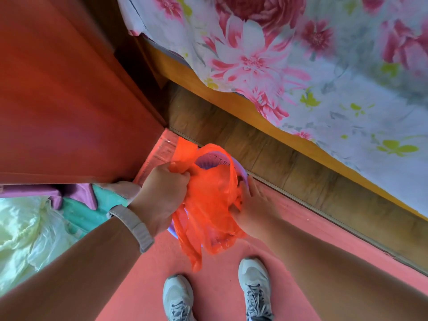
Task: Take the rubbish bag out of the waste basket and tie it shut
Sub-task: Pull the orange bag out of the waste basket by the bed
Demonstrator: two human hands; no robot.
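An orange plastic rubbish bag (208, 200) hangs bunched over a small purple perforated waste basket (213, 161) standing on the pink floor. My left hand (159, 195) is clenched on a gathered edge of the bag at its upper left. Lower right, my right hand (251, 207) is pressed against the bag's side, fingers partly hidden by the plastic and reaching toward the basket's rim. The bag covers most of the basket; only its far inner wall and right rim show. Loose strips of the bag dangle down toward my shoes.
A red-brown wooden cabinet (69, 100) stands close on the left. A bed with a floral sheet (324, 66) and wooden frame (289, 158) runs along the right. My two grey shoes (254, 288) stand on the pink floor. Pale plastic bags (27, 239) lie lower left.
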